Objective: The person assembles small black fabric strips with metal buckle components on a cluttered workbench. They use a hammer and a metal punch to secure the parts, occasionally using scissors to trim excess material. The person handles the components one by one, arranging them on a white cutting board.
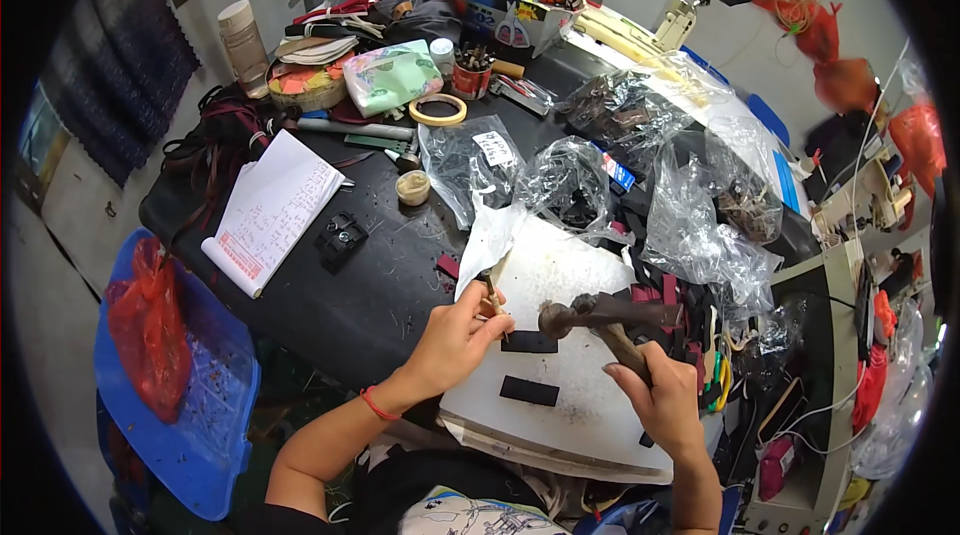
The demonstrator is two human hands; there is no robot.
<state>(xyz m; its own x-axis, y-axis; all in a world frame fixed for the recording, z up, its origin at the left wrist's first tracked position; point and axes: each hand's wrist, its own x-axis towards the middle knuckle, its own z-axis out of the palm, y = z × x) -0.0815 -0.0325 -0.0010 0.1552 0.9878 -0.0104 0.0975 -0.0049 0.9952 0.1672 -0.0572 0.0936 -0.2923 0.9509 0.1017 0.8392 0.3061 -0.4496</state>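
My left hand (pixel 447 345), with a red cord on its wrist, pinches a slim metal punch (pixel 490 287) upright between thumb and fingers. Its lower tip is hidden by the fingers, close to the left end of a small black strip (pixel 532 342). In my right hand (pixel 664 397) is a hammer (pixel 622 345) with a worn handle, its dark head raised over the work just right of the punch. A second black strip (pixel 529 391) lies nearer to me. Both strips rest on a scuffed white board (pixel 590 280).
Maroon and black strips (pixel 672 307) are heaped at the board's right. Clear plastic bags (pixel 695 225) lie behind it. To the left are an open notebook (pixel 270 210), a small round tub (pixel 412 188) and a tape roll (pixel 438 111). A blue plastic scoop (pixel 225 385) stands below the table edge.
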